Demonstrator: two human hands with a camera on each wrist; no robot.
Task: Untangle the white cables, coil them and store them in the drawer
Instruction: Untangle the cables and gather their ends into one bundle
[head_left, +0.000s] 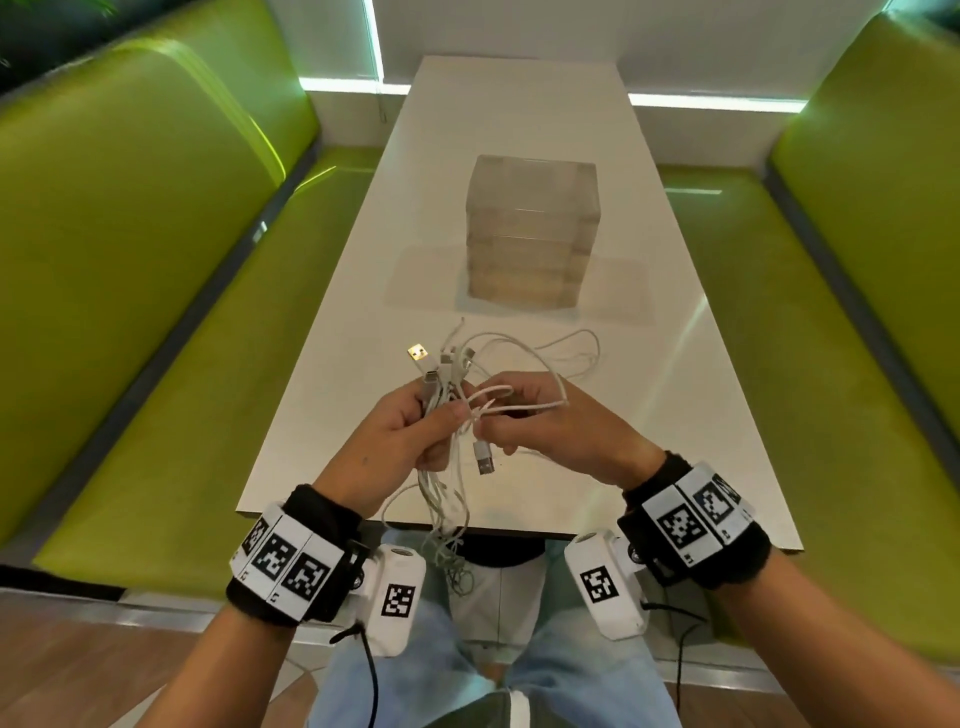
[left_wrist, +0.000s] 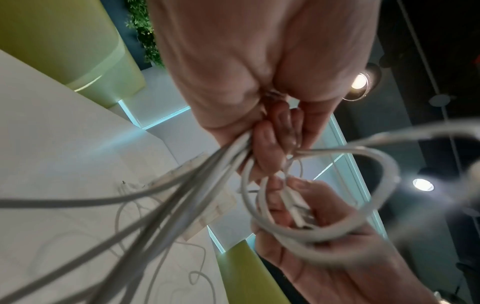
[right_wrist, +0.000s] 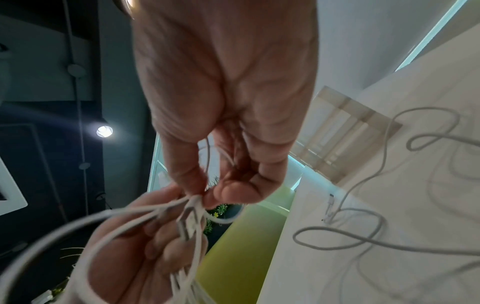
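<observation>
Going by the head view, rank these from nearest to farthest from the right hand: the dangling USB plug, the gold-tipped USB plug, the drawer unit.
1. Dangling USB plug, just below the right hand, toward the left.
2. Gold-tipped USB plug, up above the left hand.
3. Drawer unit, farther back on the table.

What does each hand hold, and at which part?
The left hand grips the white cables just below their plugs. The right hand pinches one loop of them.
</observation>
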